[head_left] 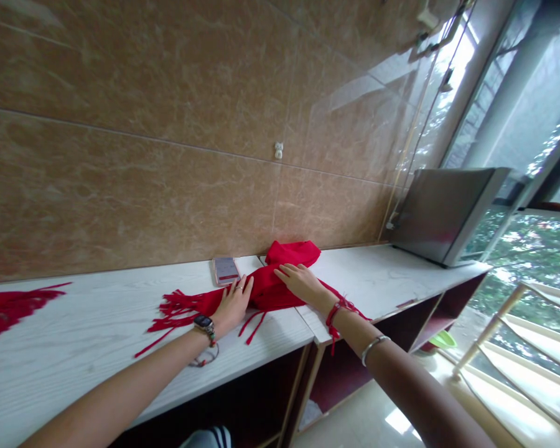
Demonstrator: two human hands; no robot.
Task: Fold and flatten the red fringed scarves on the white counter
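Observation:
A red scarf (273, 292) with fringed ends lies bunched and partly folded on the white wood-grain counter (121, 298). My left hand (233, 305) rests flat on its left part, fingers spread, beside the fringe. On the right part lies my right hand (303, 286), fingers stretched out over the cloth. A red fold of cloth (293, 252) sits behind, against the wall; whether it belongs to the same scarf I cannot tell. Some fringe hangs over the front edge by my right wrist. Just behind my left hand is a phone (226, 271), lying flat.
Another red fringed cloth (14, 305) lies at the counter's far left. A grey box-shaped appliance (448, 211) stands at the right end by the window. Open shelves (340, 373) run below the counter. A pale slatted rack (527, 330) and a green basin (443, 340) are on the right.

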